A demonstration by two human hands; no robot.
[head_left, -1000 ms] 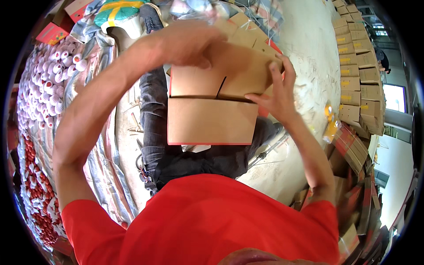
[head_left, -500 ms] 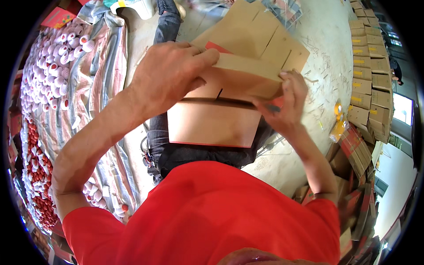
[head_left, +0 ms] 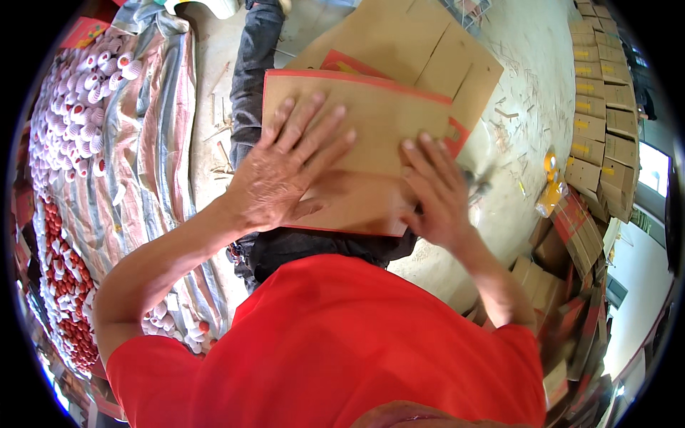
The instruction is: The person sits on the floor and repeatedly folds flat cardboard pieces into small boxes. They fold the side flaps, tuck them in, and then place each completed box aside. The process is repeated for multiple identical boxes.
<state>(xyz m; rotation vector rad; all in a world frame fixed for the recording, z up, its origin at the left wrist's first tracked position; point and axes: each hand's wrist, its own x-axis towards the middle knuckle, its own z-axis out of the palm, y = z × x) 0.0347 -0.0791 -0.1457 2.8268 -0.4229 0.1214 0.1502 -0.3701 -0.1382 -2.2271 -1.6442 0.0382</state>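
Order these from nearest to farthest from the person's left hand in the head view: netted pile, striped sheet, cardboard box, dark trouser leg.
1. Cardboard box: touching, under the left hand.
2. Dark trouser leg: left of the box.
3. Striped sheet: left of the leg.
4. Netted pile: farther left.

Plain brown, red-edged cardboard carton (head_left: 374, 128), lying broad face up across my lap, beneath my hands. The upper panel is closed over and roughly four-sided, with its long axis running from my left to my right. A narrow red border follows the far edge and the left edge; a thinner red line marks the near edge. A shadowed strip lies along the near side of the face. At the right side a red patch (head_left: 457, 133) shows; whether it belongs to the same carton cannot be told.
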